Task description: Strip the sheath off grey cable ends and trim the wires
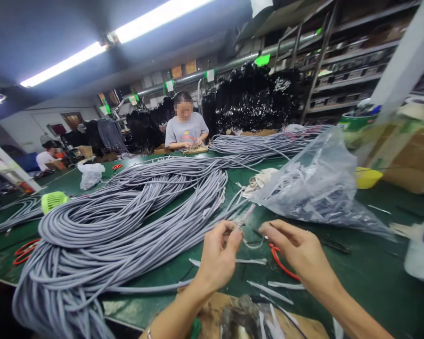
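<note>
My left hand pinches the stripped end of a grey cable between thumb and fingers, above the green table. My right hand is just to the right of it, fingers curled around a thin clear strand that hangs between the two hands. A large coil of grey cables lies to the left of my hands. Red-handled scissors lie on the table under my right hand.
A clear plastic bag of small parts lies to the right. White cable scraps litter the table in front of me. A person in a grey shirt works across the table. A green object and more red scissors sit at left.
</note>
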A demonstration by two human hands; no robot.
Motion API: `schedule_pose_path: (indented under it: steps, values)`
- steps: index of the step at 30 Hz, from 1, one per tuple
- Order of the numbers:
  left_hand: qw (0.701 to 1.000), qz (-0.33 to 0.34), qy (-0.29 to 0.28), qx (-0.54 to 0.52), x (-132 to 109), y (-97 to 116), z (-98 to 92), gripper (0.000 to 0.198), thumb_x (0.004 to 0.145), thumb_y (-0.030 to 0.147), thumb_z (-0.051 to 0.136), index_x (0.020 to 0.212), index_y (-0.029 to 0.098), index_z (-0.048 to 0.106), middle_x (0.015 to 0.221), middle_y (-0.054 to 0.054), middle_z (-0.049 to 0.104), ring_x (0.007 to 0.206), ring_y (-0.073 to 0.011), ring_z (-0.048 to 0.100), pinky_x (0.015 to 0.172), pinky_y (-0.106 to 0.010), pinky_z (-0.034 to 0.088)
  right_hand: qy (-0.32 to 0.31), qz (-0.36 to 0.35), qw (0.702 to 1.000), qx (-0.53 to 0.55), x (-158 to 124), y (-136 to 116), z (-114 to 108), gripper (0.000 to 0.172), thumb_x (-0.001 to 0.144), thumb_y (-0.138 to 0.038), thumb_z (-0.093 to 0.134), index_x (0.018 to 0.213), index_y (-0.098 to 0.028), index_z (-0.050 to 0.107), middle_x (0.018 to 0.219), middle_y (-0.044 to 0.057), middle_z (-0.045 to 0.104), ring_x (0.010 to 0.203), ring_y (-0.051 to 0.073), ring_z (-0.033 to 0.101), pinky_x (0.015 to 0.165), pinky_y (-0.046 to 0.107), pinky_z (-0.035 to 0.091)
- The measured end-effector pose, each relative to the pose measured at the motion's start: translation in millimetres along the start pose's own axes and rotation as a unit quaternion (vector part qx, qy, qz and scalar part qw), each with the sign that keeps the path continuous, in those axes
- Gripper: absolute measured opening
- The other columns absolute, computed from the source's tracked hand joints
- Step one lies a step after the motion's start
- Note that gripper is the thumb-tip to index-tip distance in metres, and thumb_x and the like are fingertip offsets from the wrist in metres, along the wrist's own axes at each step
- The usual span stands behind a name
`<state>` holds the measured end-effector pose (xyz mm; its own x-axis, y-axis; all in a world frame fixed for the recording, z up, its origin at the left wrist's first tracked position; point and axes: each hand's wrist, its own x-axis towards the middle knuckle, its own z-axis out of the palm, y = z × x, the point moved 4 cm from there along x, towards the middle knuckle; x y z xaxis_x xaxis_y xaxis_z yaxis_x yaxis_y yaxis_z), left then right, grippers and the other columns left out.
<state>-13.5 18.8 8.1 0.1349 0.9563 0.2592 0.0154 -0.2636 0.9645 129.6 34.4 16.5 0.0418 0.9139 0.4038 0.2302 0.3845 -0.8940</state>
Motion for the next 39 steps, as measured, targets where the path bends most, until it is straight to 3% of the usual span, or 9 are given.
schedule_pose_path:
  steps: [5,11,16,22,24,27,31,35,39]
  values:
    - [0.996,0.005,0.017,0.092,-4,2,3.6,0.024,0.088,0.036,0.041,0.093,0.015,0.052,0.061,0.004,0.043,0.050,-0.0089,0.036,0.047,-0.020,0.028,-0.027,0.021,0.998,0.058,-5,-3,13,0.029,0.061,-0.046,0.068,0.059,-0.018,0.065,0.056,0.001,0.058,0.048,0.011,0.048,0.041,0.021,0.039]
    - [0.997,-0.030,0.029,0.063,0,-8,10.0,0.027,0.082,0.039,0.050,0.071,0.014,0.052,0.053,0.004,0.040,0.044,-0.0066,0.031,0.042,-0.020,0.024,0.033,0.054,0.975,0.215,-18,15,24,0.031,0.064,-0.046,0.068,0.061,-0.017,0.059,0.059,0.001,0.056,0.054,0.012,0.052,0.049,0.023,0.045]
    - [0.986,-0.135,0.027,-0.095,3,-19,14.7,0.047,0.062,0.062,0.061,0.062,0.017,0.045,0.043,0.010,0.032,0.033,-0.0029,0.022,0.034,-0.018,0.016,-0.001,-0.081,0.988,0.135,-20,3,24,0.021,0.074,-0.034,0.062,0.061,-0.018,0.061,0.055,-0.001,0.055,0.050,0.011,0.051,0.045,0.020,0.043]
    - [0.971,-0.180,0.038,-0.151,3,-17,14.6,0.050,0.052,0.061,0.067,0.056,0.016,0.045,0.040,0.010,0.034,0.031,-0.0007,0.020,0.033,-0.017,0.013,-0.017,-0.225,0.974,0.026,-22,-12,18,0.013,0.077,-0.023,0.059,0.065,-0.020,0.063,0.061,0.001,0.064,0.057,0.013,0.060,0.052,0.020,0.049]
    - [0.980,-0.149,0.038,-0.123,4,-16,11.5,0.042,0.059,0.054,0.066,0.059,0.015,0.049,0.043,0.008,0.039,0.033,-0.0025,0.025,0.035,-0.018,0.018,-0.023,-0.187,0.982,0.025,-21,-8,19,0.016,0.077,-0.029,0.060,0.064,-0.019,0.062,0.060,0.001,0.063,0.054,0.012,0.058,0.049,0.020,0.047]
    - [0.997,-0.054,0.058,-0.012,5,-11,5.3,0.022,0.070,0.035,0.062,0.067,0.013,0.059,0.055,0.001,0.054,0.047,-0.0085,0.045,0.045,-0.020,0.033,-0.063,-0.055,0.996,0.033,-16,3,24,0.027,0.073,-0.041,0.062,0.061,-0.017,0.057,0.052,-0.002,0.054,0.041,0.009,0.047,0.036,0.019,0.038]
    - [0.995,-0.025,0.091,0.030,3,-12,4.8,0.014,0.074,0.027,0.059,0.069,0.014,0.059,0.062,-0.001,0.058,0.056,-0.0109,0.051,0.051,-0.020,0.037,-0.110,-0.003,0.992,0.063,-12,4,29,0.035,0.075,-0.048,0.057,0.059,-0.017,0.056,0.055,-0.001,0.055,0.049,0.011,0.049,0.044,0.020,0.042]
    - [0.984,-0.098,0.111,-0.095,7,-18,3.8,0.026,0.068,0.036,0.066,0.063,0.014,0.052,0.051,0.005,0.046,0.045,-0.0069,0.041,0.041,-0.017,0.028,-0.078,-0.086,0.989,0.095,-24,-7,32,0.028,0.081,-0.039,0.051,0.062,-0.019,0.055,0.054,-0.002,0.053,0.046,0.010,0.048,0.042,0.020,0.040]
    - [0.955,-0.141,0.190,-0.176,19,-17,-14.4,0.041,0.066,0.042,0.067,0.056,0.017,0.037,0.044,0.011,0.028,0.035,-0.0008,0.020,0.035,-0.014,0.014,-0.186,-0.276,0.942,0.050,-49,-28,50,0.028,0.085,-0.025,0.047,0.059,-0.019,0.055,0.050,-0.003,0.051,0.045,0.008,0.048,0.045,0.018,0.039]
